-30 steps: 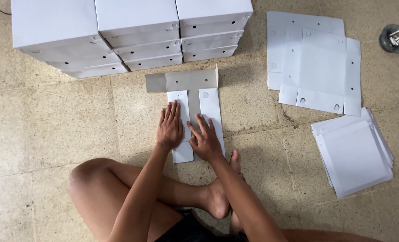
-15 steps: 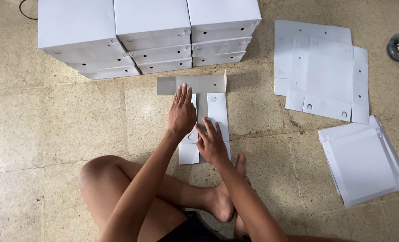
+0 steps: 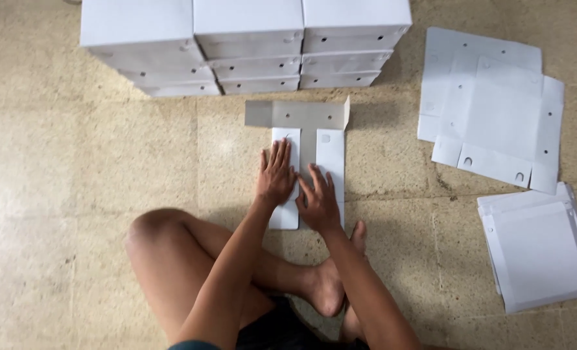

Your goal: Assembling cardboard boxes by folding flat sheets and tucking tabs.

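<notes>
White cardboard box blank (image 3: 314, 139), partly folded, lying on the stone floor (image 3: 107, 162) before stacked white boxes (image 3: 246, 45); left hand (image 3: 275, 175) and right hand (image 3: 317, 202) press flat on it, fingers spread, gripping nothing

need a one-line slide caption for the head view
Seated on a stone floor, a person presses left hand and right hand flat on a folded cardboard blank before stacked white boxes.

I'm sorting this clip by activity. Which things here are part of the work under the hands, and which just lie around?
In hand:
- folded cardboard piece, pressed flat on the floor
- left hand and right hand, both flat on it

Lying about:
- stacked white boxes
- flat box blanks
- second pile of blanks
</notes>
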